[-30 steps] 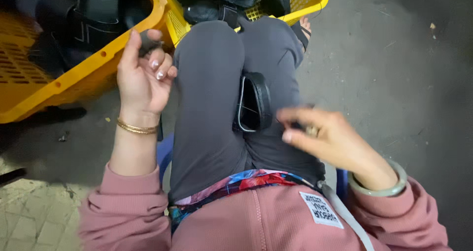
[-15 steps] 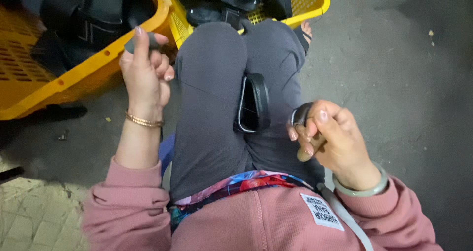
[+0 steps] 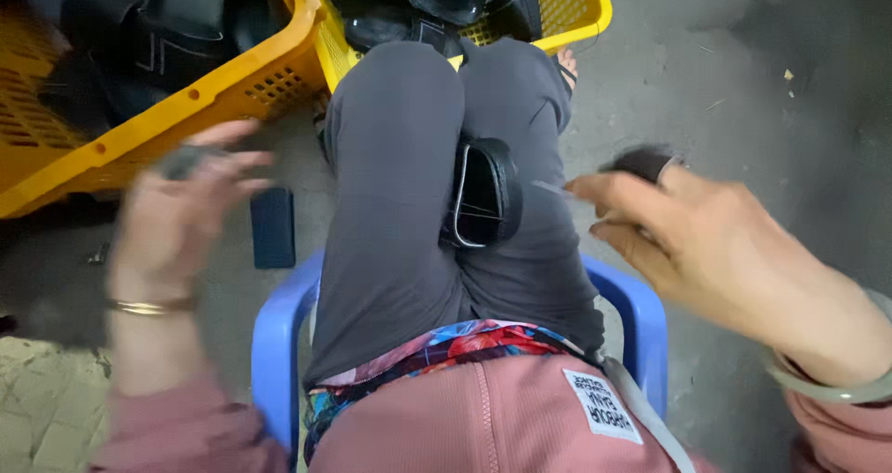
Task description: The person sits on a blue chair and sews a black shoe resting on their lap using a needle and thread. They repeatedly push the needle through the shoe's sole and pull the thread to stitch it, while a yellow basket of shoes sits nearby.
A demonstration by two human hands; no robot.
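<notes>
Black and flat, a leather piece (image 3: pixel 480 192) with a pale curved edge lies wedged between our thighs, on the grey trousers (image 3: pixel 400 213), about mid-scene. Our left hand (image 3: pixel 181 213) is raised at the left, blurred, just near of the yellow crate (image 3: pixel 232 87); its fingers curl round a small dark object (image 3: pixel 183 162) at the tips, though the blur keeps us from telling what it is or how firmly it is gripped. A gold bangle (image 3: pixel 149 306) sits on that wrist. Our right hand (image 3: pixel 692 241) reaches in from the right, fingers pressed together and pointing left, pinching what looks like a thin needle (image 3: pixel 550 189) whose tip points toward the leather piece without touching it. Behind the fingers sits a dark rounded object (image 3: pixel 641 164), too blurred to name. A pale green bangle (image 3: pixel 827 385) circles the right wrist. We sit on a blue plastic chair (image 3: pixel 279 343) over a grey concrete floor (image 3: pixel 743 92). A second yellow crate (image 3: pixel 567 13), far and to the right, holds more black pieces (image 3: pixel 418 4). A dark flat block (image 3: pixel 272 227) lies on the floor by our left thigh.
</notes>
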